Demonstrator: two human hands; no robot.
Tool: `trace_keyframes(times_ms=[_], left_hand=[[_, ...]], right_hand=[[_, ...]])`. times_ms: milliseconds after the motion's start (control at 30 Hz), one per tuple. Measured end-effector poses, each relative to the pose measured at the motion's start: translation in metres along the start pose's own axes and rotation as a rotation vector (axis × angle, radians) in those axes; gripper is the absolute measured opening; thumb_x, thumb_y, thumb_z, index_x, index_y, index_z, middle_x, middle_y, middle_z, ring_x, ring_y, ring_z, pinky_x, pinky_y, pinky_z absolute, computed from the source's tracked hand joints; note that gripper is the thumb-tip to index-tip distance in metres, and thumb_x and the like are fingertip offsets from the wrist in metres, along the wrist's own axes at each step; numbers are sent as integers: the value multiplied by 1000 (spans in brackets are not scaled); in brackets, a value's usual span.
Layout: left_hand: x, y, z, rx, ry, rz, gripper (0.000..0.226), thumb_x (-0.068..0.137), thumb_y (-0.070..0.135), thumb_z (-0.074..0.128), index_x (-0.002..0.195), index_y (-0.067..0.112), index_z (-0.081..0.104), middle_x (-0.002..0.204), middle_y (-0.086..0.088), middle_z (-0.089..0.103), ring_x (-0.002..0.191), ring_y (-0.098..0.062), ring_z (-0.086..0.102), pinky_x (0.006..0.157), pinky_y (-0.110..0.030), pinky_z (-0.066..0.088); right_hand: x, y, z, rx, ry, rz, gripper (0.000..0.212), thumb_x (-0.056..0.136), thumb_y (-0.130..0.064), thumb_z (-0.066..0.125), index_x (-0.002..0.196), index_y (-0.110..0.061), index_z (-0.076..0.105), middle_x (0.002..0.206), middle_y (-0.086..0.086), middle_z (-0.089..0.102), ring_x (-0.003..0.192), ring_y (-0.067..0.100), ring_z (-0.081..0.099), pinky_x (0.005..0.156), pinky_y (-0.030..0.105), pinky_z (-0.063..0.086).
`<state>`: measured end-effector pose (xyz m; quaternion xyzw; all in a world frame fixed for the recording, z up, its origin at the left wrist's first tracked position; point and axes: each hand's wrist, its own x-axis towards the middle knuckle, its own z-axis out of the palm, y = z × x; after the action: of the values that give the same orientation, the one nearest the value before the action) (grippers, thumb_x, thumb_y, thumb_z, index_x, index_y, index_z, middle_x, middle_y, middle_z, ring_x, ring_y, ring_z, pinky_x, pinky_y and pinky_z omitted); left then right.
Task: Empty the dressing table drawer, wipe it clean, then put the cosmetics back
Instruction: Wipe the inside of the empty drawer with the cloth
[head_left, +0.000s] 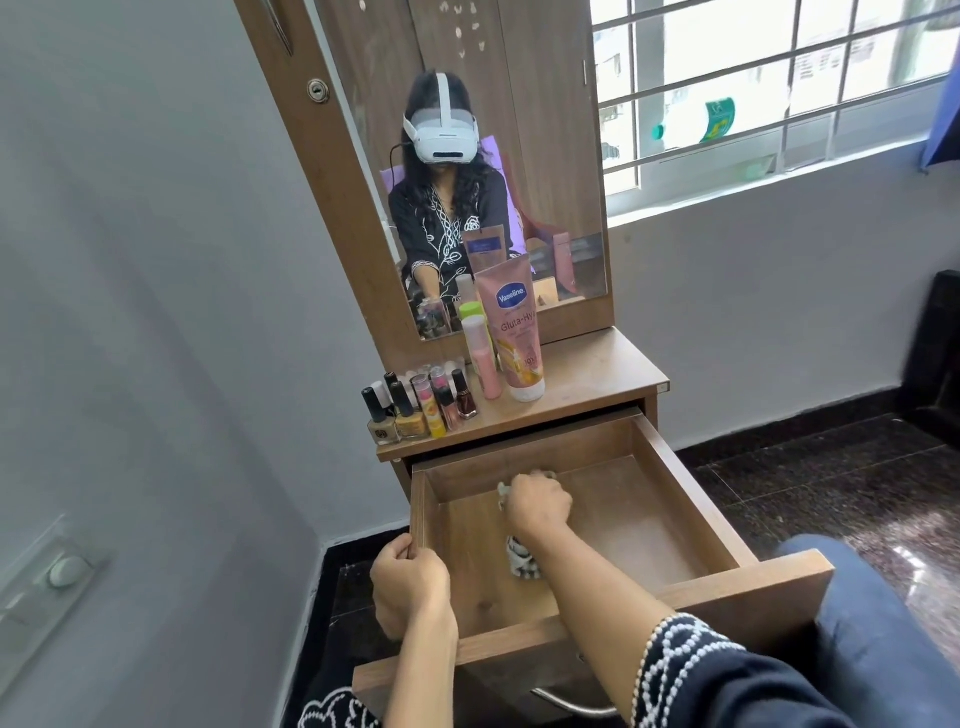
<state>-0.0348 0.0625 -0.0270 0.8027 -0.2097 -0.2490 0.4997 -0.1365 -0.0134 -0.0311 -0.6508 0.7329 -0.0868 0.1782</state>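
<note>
The wooden drawer (691, 499) is pulled out and holds no cosmetics. My right hand (537, 504) is inside it near the back left, shut on a pale cloth (503, 491) pressed against the drawer floor. My left hand (410, 577) grips the drawer's left wall near the front corner. On the dressing table top (597, 374) stand several nail polish bottles (410, 410), a slim pink bottle (483, 358), a green-capped bottle (471, 310) and a pink Vaseline tube (517, 332).
A mirror (467, 156) rises behind the table top. A grey wall with a switch plate (57, 571) is on the left. A barred window (779, 88) is on the right. Dark tiled floor (831, 478) lies right of the drawer. My blue-clad knee (883, 623) is by the drawer front.
</note>
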Motion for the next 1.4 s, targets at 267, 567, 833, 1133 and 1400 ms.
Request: trace_keyframes(times_ms=[267, 567, 833, 1133, 1400], left_hand=[[0, 1, -2, 6, -18, -5, 26, 93, 13, 49, 112, 22, 65, 110, -3, 68, 95, -30, 63, 84, -41, 52], [2, 1, 0, 0, -17, -12, 27, 93, 10, 49, 113, 21, 65, 113, -2, 68, 97, -29, 63, 85, -43, 52], [3, 2, 0, -1, -14, -30, 28, 93, 11, 50, 114, 22, 64, 112, -2, 68, 96, -29, 63, 84, -43, 53], [3, 0, -1, -7, -21, -30, 30, 91, 9, 50, 114, 22, 64, 113, 0, 67, 98, -28, 63, 87, -44, 52], [4, 0, -1, 9, -8, -15, 26, 90, 11, 53, 111, 21, 66, 113, -2, 68, 99, -31, 62, 89, -45, 51]], right_hand=[[-4, -15, 1, -394, -593, -426, 56, 78, -24, 76, 129, -11, 57, 133, 6, 57, 118, 24, 55, 100, 36, 46], [17, 11, -7, -202, -51, -390, 24, 89, -4, 56, 111, -4, 65, 118, 14, 63, 111, 33, 58, 90, 38, 48], [-16, 8, -9, -468, -544, -654, 34, 77, -10, 75, 110, -4, 70, 112, 8, 69, 91, 18, 61, 72, 19, 49], [-3, 26, -19, -291, -480, -624, 27, 76, -15, 77, 103, -14, 75, 106, 2, 71, 87, 18, 64, 69, 23, 49], [-30, -28, 2, -296, -461, -607, 41, 80, -24, 73, 114, -6, 60, 101, 11, 62, 91, 27, 59, 86, 36, 52]])
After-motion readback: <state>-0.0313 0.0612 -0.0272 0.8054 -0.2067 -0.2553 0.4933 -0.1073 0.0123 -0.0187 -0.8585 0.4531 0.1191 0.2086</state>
